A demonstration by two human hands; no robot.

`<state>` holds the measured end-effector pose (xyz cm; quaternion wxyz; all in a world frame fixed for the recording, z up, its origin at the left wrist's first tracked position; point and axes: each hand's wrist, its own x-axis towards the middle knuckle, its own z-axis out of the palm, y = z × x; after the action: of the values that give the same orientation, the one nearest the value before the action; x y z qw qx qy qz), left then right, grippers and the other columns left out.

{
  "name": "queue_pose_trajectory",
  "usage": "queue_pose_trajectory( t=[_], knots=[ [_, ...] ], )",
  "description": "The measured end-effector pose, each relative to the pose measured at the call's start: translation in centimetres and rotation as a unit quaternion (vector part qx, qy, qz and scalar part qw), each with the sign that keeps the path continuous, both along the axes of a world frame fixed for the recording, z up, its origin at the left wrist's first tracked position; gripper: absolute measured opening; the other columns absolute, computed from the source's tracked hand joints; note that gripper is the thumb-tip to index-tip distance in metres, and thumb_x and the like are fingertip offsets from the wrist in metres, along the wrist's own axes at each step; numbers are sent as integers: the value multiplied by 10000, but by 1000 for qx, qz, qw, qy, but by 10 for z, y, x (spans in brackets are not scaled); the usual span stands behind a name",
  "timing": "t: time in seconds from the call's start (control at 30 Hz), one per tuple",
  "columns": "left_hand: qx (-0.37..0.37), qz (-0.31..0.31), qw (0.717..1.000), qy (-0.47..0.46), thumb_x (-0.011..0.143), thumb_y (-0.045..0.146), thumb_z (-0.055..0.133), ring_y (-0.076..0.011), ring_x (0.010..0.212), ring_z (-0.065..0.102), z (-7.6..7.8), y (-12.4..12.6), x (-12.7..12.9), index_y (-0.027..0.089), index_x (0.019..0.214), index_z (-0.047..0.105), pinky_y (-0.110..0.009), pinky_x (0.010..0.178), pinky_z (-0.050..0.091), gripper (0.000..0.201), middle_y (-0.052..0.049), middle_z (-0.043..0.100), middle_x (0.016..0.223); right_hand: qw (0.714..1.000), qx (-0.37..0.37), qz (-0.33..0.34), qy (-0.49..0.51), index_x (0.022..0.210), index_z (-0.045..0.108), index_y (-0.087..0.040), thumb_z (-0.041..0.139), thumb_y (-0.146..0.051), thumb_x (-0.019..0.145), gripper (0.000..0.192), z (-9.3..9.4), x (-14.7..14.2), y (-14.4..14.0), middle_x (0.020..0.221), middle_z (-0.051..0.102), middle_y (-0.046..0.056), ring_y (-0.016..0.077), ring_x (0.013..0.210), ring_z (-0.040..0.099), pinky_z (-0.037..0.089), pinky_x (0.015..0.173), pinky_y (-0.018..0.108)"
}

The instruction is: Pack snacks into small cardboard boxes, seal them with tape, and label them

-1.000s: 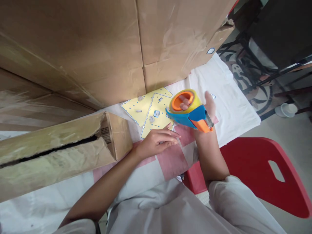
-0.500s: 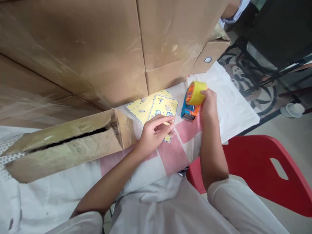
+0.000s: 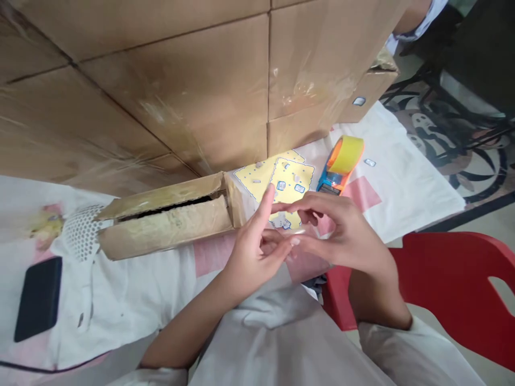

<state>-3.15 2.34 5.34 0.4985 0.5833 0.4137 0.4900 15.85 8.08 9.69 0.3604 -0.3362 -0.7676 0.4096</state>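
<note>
Clear tape piece [image 3: 296, 231] is pinched between your left hand [image 3: 257, 249] and right hand [image 3: 341, 236]; dispenser [image 3: 340, 164] rests on the table [image 3: 402, 182], box [image 3: 169, 214] unsealed.

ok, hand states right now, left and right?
Left hand: pinching clear tape strip.
Right hand: pinching the same strip's other end.

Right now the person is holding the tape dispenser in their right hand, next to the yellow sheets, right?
Not quite. In the head view the tape dispenser lies on the table beside the yellow sheets, held by nobody. The right hand meets the left hand in front of it.
</note>
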Motion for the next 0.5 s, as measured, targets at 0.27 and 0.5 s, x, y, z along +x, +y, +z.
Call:
queue_pose_trajectory(
  t=[0.27,0.5],
  knots=[
    [70,109,990,49,977,193,644,-49,643,710,-3,-28,-25,489,1632,91,-174,571,621,907,-124,554,1510,993,49,83,-72,911,716,-275,634,-135,914,163,8,-27,3,782,722,-16,158,615,610,426,562,308],
    [25,141,984,109,990,140,587,-15,439,553,-19,-66,-53,378,1619,288,-159,418,484,736,-111,721,1321,962,205,-118,-136,909,688,-325,625,-320,994,106,58,-16,9,817,730,11,184,688,653,444,598,391]
  ],
)
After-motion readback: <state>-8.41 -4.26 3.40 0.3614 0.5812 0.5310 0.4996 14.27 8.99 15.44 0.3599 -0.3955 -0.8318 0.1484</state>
